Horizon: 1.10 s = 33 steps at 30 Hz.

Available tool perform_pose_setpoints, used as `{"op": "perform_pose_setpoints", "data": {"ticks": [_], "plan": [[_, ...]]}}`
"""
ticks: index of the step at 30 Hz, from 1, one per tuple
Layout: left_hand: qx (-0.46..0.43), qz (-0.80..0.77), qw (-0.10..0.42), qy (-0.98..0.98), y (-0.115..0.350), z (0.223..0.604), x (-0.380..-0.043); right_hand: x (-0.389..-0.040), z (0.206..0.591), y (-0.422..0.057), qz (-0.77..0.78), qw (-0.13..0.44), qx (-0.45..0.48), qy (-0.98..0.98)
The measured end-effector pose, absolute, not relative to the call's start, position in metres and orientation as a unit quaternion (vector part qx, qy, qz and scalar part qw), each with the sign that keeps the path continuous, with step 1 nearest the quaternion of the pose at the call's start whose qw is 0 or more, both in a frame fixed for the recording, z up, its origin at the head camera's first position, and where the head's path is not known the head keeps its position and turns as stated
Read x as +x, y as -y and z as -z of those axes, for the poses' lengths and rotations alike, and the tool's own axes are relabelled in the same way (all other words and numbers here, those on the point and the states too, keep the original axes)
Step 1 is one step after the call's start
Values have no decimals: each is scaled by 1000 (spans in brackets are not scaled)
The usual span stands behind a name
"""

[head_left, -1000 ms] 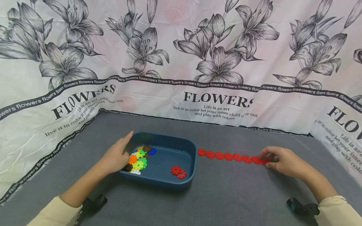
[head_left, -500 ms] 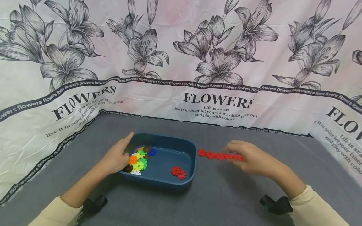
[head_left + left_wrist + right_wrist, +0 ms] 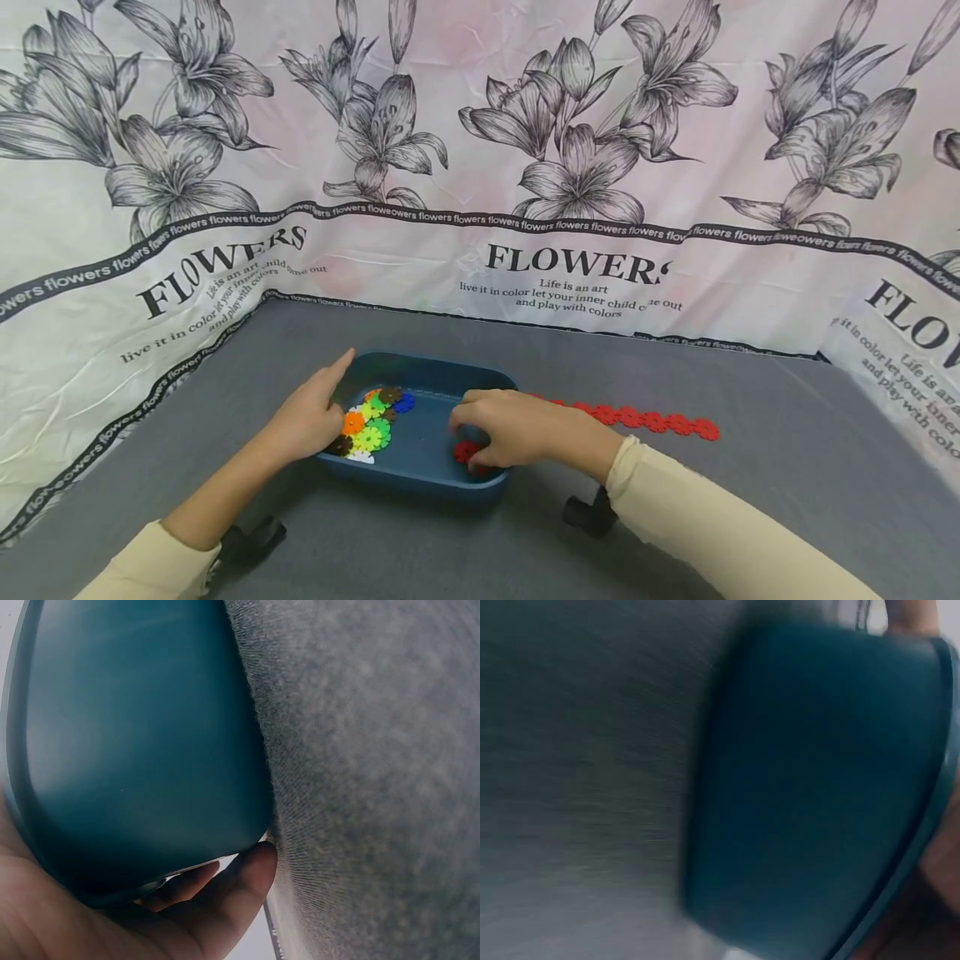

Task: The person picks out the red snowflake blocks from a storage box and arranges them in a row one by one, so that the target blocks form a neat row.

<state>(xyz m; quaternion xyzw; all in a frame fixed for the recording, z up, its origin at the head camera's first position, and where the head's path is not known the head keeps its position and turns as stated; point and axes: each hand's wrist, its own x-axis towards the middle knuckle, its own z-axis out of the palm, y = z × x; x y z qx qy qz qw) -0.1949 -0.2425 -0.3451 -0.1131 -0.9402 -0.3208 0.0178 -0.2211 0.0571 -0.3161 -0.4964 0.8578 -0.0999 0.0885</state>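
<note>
A dark blue plastic basin (image 3: 420, 479) stands on the grey cloth. My left hand (image 3: 306, 417) holds its left end, thumb over the rim and index finger along the edge; in the left wrist view, fingers (image 3: 244, 889) lie against the outer wall. My right hand (image 3: 510, 425) reaches over the right rim into the basin, thumb and fingers apart around red snowflake discs (image 3: 463, 452), which it partly hides. Several mixed-colour snowflake discs (image 3: 369, 437) lie heaped at the basin's left end. To the right, red snowflake discs (image 3: 655, 422) lie in a row, its near end hidden behind the right hand.
Grey cloth (image 3: 750, 500) covers the table. A white floral curtain (image 3: 570, 258) closes off the back and sides. Dark wrist-worn devices (image 3: 588, 515) sit below both forearms.
My right hand has moved left from the far right end of the red disc row, passing over it, and into the basin. My left hand has stayed on the basin.
</note>
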Motion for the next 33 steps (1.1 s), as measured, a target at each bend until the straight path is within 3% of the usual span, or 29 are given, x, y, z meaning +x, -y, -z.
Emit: {"op": "perform_pose_setpoints", "data": {"ticks": [6, 33], "plan": [[-115, 320, 15, 940, 242, 345, -195, -228, 323, -41, 26, 111, -471, -875], [-110, 319, 18, 941, 242, 344, -196, -230, 323, -37, 59, 164, -443, -879]]}}
